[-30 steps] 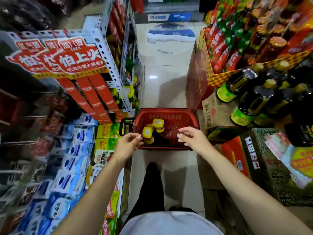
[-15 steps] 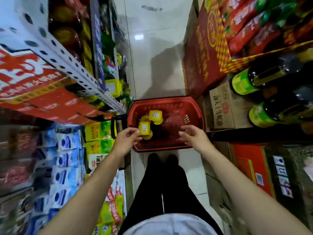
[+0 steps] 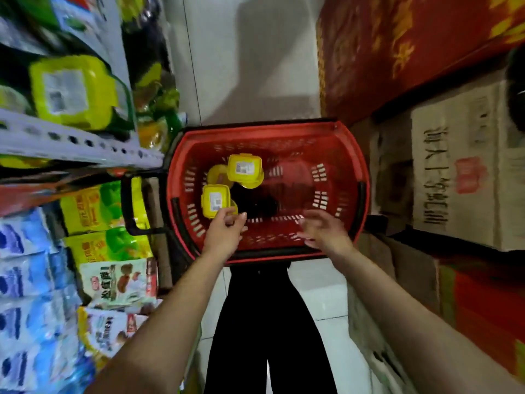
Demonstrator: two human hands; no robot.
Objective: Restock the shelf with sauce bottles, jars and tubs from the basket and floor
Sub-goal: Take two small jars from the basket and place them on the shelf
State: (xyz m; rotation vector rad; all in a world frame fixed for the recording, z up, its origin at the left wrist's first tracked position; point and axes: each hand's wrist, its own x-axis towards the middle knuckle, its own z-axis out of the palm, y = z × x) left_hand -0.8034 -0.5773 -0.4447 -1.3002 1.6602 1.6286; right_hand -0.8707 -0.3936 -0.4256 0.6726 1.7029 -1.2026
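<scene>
Red basket (image 3: 352, 155) on the floor (image 3: 250, 81), seen from above. Two yellow-lidded jars stand upright in its left half. The near jar (image 3: 215, 201) lies just beyond the left hand (image 3: 225, 233), whose loosely curled fingers hold nothing; the far jar (image 3: 245, 169) is behind it. The right hand (image 3: 322, 230), spread and empty, hovers well right of both jars. The left hand is judged nearer.

A single wide-angle view looks from the person's head almost straight down at the tiled floor (image 3: 250, 66), close above the red basket (image 3: 255, 131), which sits mid-frame just beyond the black trousers (image 3: 267, 322) at the near edge. A shelf rail (image 3: 71, 140) bends along the left, a cardboard carton (image 3: 460, 172) along the right.
</scene>
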